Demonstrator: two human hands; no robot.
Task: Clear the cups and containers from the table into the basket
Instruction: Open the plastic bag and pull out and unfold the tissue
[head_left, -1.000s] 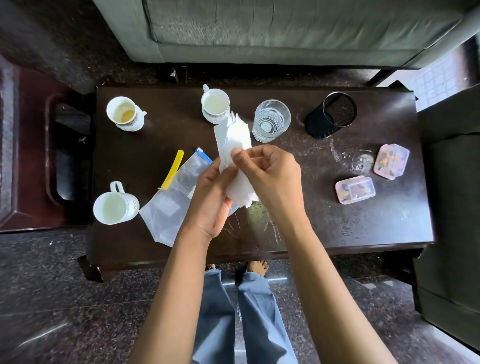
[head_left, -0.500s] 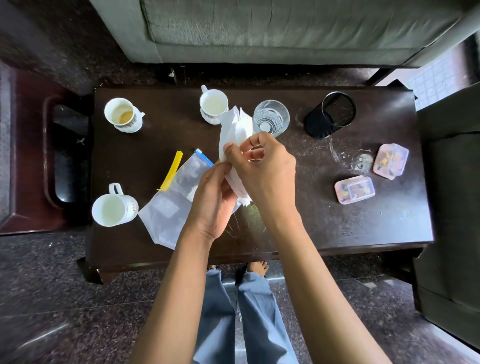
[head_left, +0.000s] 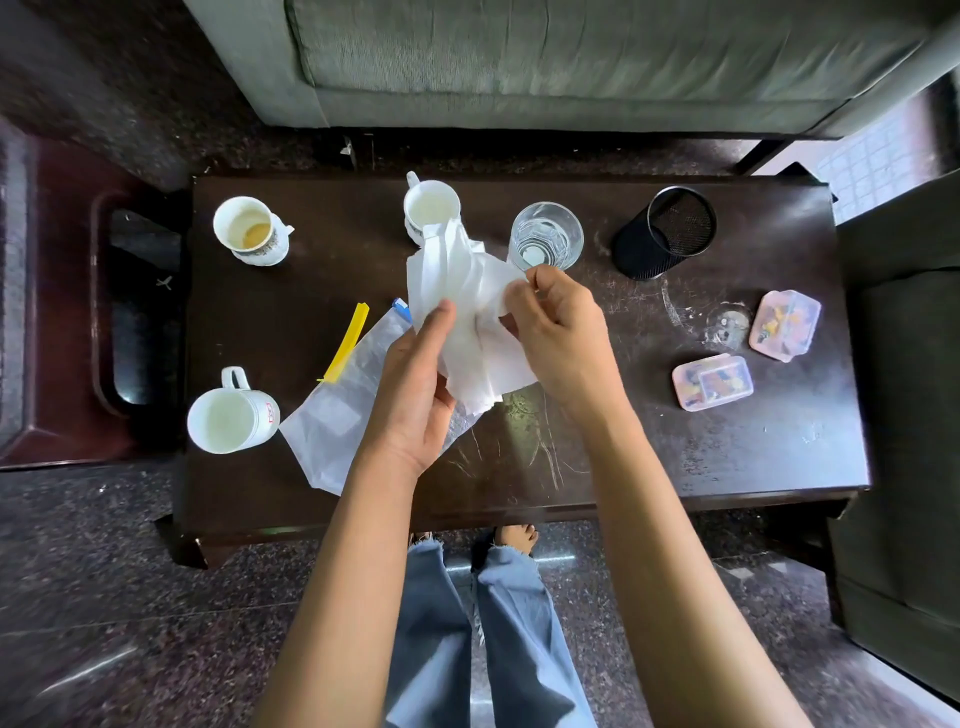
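Note:
Above the dark wooden table (head_left: 727, 457) I hold a white tissue stack (head_left: 467, 306) in both hands. My left hand (head_left: 415, 384) grips its lower left side, and my right hand (head_left: 561, 332) pinches one sheet at the right edge. Three white mugs stand on the table: one at far left with brown dregs (head_left: 249, 231), one at far centre (head_left: 431, 205) partly behind the tissue, one at near left (head_left: 228, 418). A clear glass (head_left: 545, 236) stands beside the right hand. Two small pink lidded containers (head_left: 712, 382) (head_left: 784, 325) lie at the right.
A clear zip bag (head_left: 337, 410) with a yellow strip (head_left: 348, 340) lies under my left hand. A black mesh pen cup (head_left: 670, 231) lies tipped at far right. A grey sofa (head_left: 571, 57) stands beyond the table, a dark seat (head_left: 904, 415) to the right.
The tissue stack has spread open wider. My right hand moved right and up, pulling a sheet away, while my left hand's thumb shifted onto the stack's left side.

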